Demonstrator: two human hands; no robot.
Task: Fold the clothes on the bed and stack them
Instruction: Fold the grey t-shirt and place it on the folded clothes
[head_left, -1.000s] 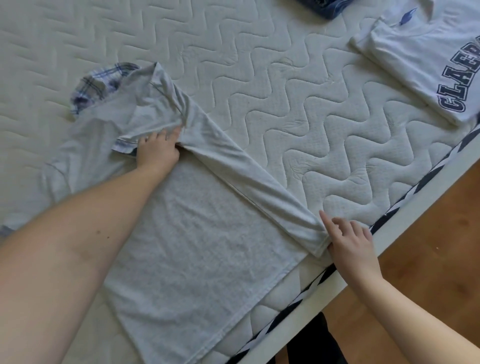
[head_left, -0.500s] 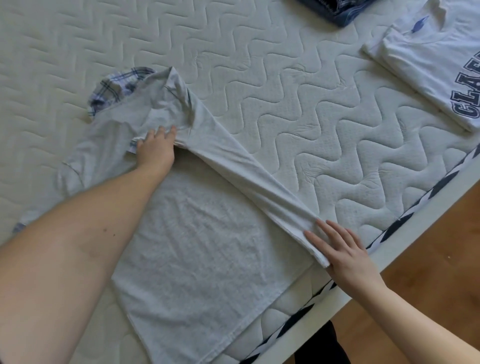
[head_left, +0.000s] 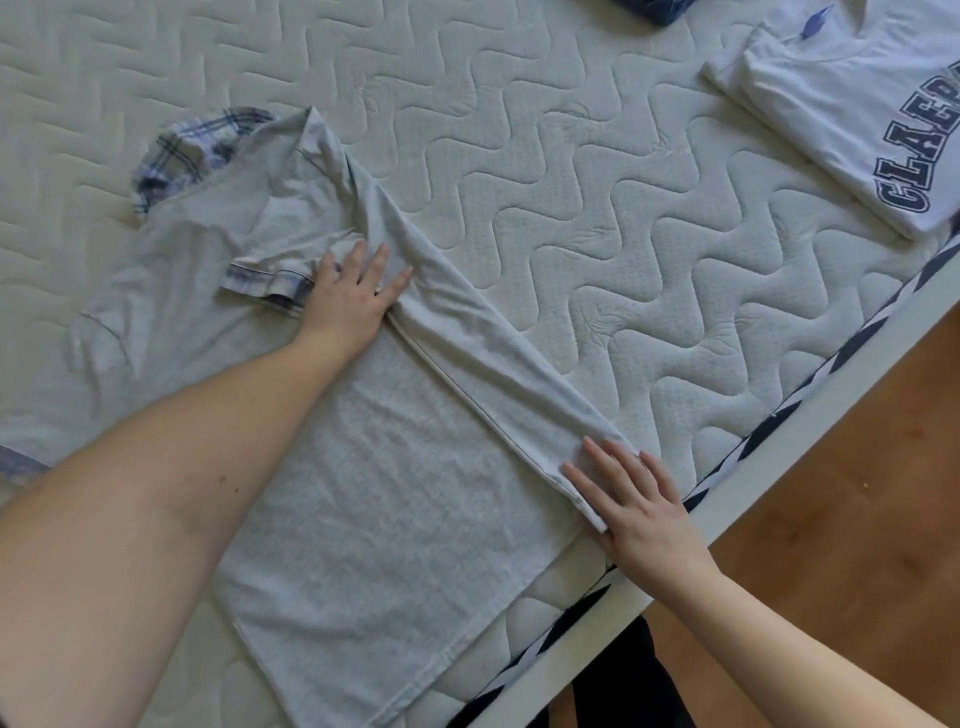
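A grey polo shirt (head_left: 374, 493) with a plaid collar (head_left: 192, 150) and plaid sleeve cuffs lies face down on the quilted mattress (head_left: 597, 208). Its right side is folded over in a long strip toward the middle. My left hand (head_left: 348, 296) presses flat on the upper end of that strip, beside the folded sleeve cuff. At the strip's lower end, near the bed's edge, my right hand (head_left: 639, 509) lies flat with straight fingers on the hem corner.
A folded white T-shirt (head_left: 852, 104) with dark blue lettering lies at the top right of the mattress. A dark blue garment (head_left: 654, 8) peeks in at the top edge. The bed's white frame (head_left: 779, 447) runs diagonally, with wooden floor (head_left: 857, 519) beyond it.
My right hand has slid onto the strip's lower end and flattened there. My left hand's fingers have spread out flat over the fold near the sleeve.
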